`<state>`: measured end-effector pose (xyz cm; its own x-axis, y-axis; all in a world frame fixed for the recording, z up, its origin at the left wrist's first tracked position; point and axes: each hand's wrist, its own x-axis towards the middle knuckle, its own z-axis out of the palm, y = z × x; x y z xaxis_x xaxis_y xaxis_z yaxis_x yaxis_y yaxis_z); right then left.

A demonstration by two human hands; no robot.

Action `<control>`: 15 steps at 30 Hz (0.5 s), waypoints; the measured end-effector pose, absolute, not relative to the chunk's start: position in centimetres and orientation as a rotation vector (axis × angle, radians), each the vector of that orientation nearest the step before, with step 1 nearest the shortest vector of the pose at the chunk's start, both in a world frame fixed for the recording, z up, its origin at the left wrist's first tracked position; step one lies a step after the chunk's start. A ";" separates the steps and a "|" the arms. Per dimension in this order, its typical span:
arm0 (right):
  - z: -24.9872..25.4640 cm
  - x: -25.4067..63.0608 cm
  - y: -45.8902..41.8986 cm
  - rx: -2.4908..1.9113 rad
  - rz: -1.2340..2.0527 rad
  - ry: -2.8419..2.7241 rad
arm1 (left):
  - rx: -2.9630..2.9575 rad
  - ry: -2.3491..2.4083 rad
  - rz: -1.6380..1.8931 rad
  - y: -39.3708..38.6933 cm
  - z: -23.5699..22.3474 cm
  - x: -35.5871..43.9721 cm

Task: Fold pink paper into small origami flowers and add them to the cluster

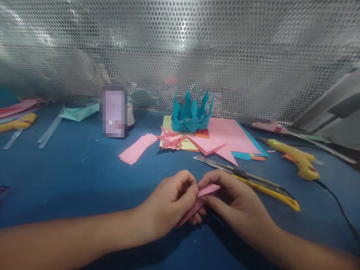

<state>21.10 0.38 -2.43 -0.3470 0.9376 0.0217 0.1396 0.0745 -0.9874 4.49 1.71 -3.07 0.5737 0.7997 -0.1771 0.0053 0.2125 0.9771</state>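
- Nearest, the left hand (171, 204) comes in with thumb and forefinger pinched together on a folded pink paper (210, 190), its other fingers curled.
- The right hand (239, 200) has its thumb and fingers bent closely around the upper end of the same paper, so both hands hold it at once.
- That paper, a narrow folded piece, slants between the two hands, held over the near part of the blue table (84, 180), its lower end partly hidden by the left hand.
- Just beyond the right hand lies a yellow-handled cutter (284, 198), its blade pointing left.
- Farther right rests a yellow glue gun (292, 155), nozzle to the left, a dark cord trailing back toward the near edge.
- Past the left hand, a fanned stack of pink strips (137, 149) lies on the table.
- At its far end sit spiky pink folded pieces (171, 139), on the edge of a pale yellow sheet (191, 145).
- Alongside to the right spreads a large pink sheet (233, 131), with blue paper (260, 149) showing beneath.
- A blue paper crown (191, 122) stands upright on the sheets, points up.
- To its left, a pixelated block (114, 112) stands upright, perhaps a phone.
- Left of that lies a pale green folded paper (80, 112).
- Behind everything rises a perforated metal panel (180, 48).
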 end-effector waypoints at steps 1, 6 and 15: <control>-2.4 21.0 0.4 -1.087 1.362 -1.603 | 1.258 0.809 0.646 1.6 -3.1 4.5; -2.4 20.9 0.5 -1.097 1.388 -1.583 | 1.250 0.818 0.657 1.4 -3.2 4.5; -2.2 21.2 0.7 -1.168 1.131 -1.674 | 1.113 0.802 0.643 1.9 -2.9 4.5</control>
